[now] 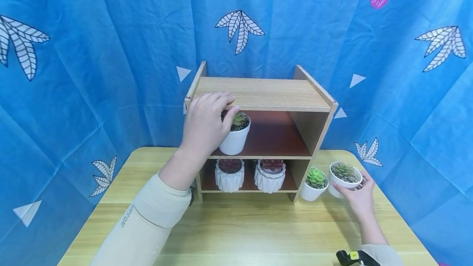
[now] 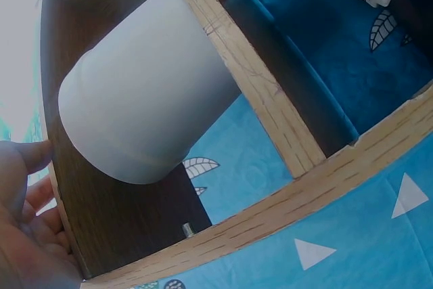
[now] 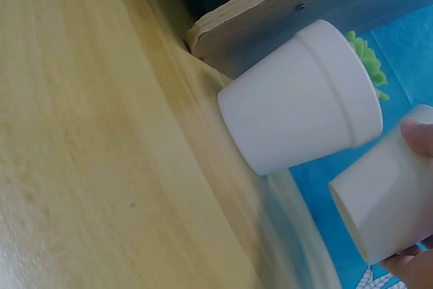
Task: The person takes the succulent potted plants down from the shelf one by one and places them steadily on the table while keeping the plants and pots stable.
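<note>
My left hand (image 1: 208, 122) is at the front edge of the shelf unit's top board (image 1: 266, 93), fingers over the board and thumb in front. In the left wrist view its thumb (image 2: 30, 156) meets that edge. Just below, a white pot with a green succulent (image 1: 235, 136) stands on the middle shelf, its rim partly behind the thumb. My right hand (image 1: 358, 196) grips another white pot with a grey-green succulent (image 1: 338, 177), thumb on the near side. Beside it, a white pot with a bright green succulent (image 1: 314, 184) stands on the table, against the unit's right side.
Two ribbed white pots with dark red succulents, a left one (image 1: 230, 177) and a right one (image 1: 269, 177), stand on the bottom shelf. The wooden table (image 1: 236, 229) carries the unit. A blue patterned curtain (image 1: 111, 52) hangs behind and at both sides.
</note>
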The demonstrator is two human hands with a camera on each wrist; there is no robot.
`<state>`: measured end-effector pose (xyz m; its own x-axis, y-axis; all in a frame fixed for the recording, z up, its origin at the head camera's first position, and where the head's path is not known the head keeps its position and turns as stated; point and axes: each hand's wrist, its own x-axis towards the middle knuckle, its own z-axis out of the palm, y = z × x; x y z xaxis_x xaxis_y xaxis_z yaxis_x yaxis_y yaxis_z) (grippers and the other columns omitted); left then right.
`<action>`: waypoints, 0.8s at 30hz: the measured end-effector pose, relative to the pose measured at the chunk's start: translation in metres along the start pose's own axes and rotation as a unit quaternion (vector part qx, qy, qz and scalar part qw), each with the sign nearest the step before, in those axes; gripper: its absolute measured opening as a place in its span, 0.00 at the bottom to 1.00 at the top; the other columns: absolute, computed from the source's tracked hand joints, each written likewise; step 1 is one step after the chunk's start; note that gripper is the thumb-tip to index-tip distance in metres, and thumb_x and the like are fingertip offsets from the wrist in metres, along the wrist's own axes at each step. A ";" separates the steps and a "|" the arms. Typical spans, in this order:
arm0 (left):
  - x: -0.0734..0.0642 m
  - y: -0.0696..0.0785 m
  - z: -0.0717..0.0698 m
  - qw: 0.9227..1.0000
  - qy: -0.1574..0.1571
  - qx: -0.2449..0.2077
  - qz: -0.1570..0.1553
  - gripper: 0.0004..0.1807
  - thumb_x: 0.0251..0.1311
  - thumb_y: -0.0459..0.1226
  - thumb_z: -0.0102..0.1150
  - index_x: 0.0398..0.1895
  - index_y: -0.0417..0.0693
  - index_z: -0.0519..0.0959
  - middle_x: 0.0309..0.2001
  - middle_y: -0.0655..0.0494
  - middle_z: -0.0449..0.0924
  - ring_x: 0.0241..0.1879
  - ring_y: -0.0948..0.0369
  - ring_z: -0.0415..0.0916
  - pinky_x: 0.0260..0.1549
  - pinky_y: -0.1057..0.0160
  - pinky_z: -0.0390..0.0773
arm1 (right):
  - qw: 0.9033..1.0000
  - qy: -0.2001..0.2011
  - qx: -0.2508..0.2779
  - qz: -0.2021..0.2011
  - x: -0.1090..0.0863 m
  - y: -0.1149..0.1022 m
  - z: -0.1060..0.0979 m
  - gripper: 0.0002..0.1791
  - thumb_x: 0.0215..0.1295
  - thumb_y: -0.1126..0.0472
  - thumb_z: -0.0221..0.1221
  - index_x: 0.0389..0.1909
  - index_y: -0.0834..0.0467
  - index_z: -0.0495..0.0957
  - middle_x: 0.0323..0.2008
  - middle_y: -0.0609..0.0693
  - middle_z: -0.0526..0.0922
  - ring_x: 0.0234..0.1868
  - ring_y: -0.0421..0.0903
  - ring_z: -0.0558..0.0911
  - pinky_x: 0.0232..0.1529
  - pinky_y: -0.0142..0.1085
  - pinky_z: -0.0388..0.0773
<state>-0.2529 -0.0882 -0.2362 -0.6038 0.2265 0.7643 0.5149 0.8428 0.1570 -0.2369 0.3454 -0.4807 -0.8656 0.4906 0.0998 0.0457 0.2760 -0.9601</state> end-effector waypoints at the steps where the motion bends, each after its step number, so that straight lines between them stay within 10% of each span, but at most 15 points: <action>1: 0.000 0.000 0.000 1.000 0.000 0.000 0.000 0.19 0.69 0.48 0.59 0.56 0.48 0.84 0.57 0.53 0.82 0.59 0.52 0.76 0.62 0.50 0.69 | 1.000 0.000 -0.002 0.000 0.001 0.001 0.000 0.56 0.54 0.65 0.74 0.73 0.57 0.43 0.69 0.57 0.55 0.67 0.51 0.65 0.60 0.20 0.67; 24: 0.000 0.001 -0.001 1.000 -0.002 0.001 -0.003 0.19 0.69 0.48 0.59 0.56 0.48 0.84 0.58 0.53 0.82 0.60 0.52 0.76 0.62 0.50 0.69 | 0.999 -0.010 0.006 0.039 0.005 0.025 0.006 0.58 0.54 0.63 0.75 0.74 0.58 0.41 0.72 0.62 0.54 0.70 0.57 0.62 0.68 0.30 0.64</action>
<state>-0.2514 -0.0884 -0.2357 -0.6094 0.2245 0.7604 0.5104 0.8450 0.1595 -0.2432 0.3500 -0.5057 -0.8696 0.4933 0.0199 0.1074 0.2283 -0.9677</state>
